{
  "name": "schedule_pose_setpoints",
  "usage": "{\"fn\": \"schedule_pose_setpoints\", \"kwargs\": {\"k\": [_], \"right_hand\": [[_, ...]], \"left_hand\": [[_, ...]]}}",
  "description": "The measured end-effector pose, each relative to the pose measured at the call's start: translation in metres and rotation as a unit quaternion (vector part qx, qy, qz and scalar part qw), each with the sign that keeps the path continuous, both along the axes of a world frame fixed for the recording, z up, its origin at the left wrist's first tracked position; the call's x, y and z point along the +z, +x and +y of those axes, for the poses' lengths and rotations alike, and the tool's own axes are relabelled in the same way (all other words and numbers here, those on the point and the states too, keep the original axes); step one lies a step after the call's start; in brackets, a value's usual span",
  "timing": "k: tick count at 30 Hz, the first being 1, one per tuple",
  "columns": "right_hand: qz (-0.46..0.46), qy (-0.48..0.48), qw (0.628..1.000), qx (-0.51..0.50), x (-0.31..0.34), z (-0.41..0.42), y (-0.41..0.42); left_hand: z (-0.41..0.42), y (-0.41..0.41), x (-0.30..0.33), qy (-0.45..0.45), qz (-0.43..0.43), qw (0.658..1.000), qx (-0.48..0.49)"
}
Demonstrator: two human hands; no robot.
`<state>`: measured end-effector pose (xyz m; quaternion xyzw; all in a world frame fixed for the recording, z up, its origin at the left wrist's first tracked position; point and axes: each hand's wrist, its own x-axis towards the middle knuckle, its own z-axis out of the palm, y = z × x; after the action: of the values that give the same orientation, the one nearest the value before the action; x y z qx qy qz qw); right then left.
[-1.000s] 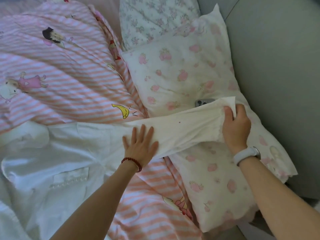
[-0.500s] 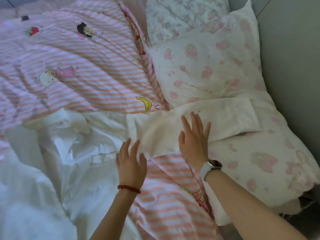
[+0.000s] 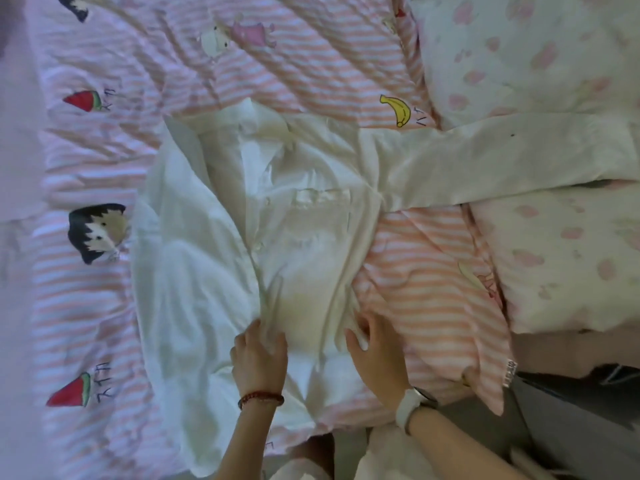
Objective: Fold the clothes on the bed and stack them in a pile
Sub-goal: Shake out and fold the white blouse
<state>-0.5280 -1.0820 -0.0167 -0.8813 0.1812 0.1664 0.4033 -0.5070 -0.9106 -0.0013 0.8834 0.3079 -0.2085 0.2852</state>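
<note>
- Duvet (image 3: 242, 64): pink-and-white stripes with cartoon prints, covers most of the bed; landmark for the rest.
- White shirt (image 3: 263, 237): lying front-up on the middle of the duvet, collar at the far side, hem at the near edge, body rumpled. No folds made yet.
- Sleeve (image 3: 502, 161): stretched flat off the shirt's right shoulder, runs off the duvet onto the pillows.
- Pillows (image 3: 554, 81): two, white with pink print, just beside the duvet's right edge.
- Left hand (image 3: 259, 358): on the shirt's lower front near the button placket; fingers curled into a ridge of cloth, pinching it.
- Right hand (image 3: 377, 351): at the shirt's right lower edge where it meets the duvet; fingers extended, resting on the cloth.
- Hands apart, side by side.
</note>
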Motion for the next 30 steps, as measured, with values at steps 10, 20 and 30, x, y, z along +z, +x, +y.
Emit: {"fn": "schedule_pose_setpoints", "kwargs": {"k": [10, 20, 30], "right_hand": [[0.011, -0.023, 0.992, -0.124, 0.002, -0.011, -0.02], [0.036, -0.118, 0.975, -0.184, 0.014, -0.123, -0.051], [0.008, 0.018, 0.974, -0.228, 0.005, -0.135, -0.077]], "left_hand": [[0.016, -0.043, 0.009, -0.013, -0.202, 0.97, -0.133], [-0.035, -0.071, -0.008, -0.146, 0.001, 0.987, 0.072], [-0.067, -0.079, -0.028, -0.207, 0.113, 0.932, 0.274]]}}
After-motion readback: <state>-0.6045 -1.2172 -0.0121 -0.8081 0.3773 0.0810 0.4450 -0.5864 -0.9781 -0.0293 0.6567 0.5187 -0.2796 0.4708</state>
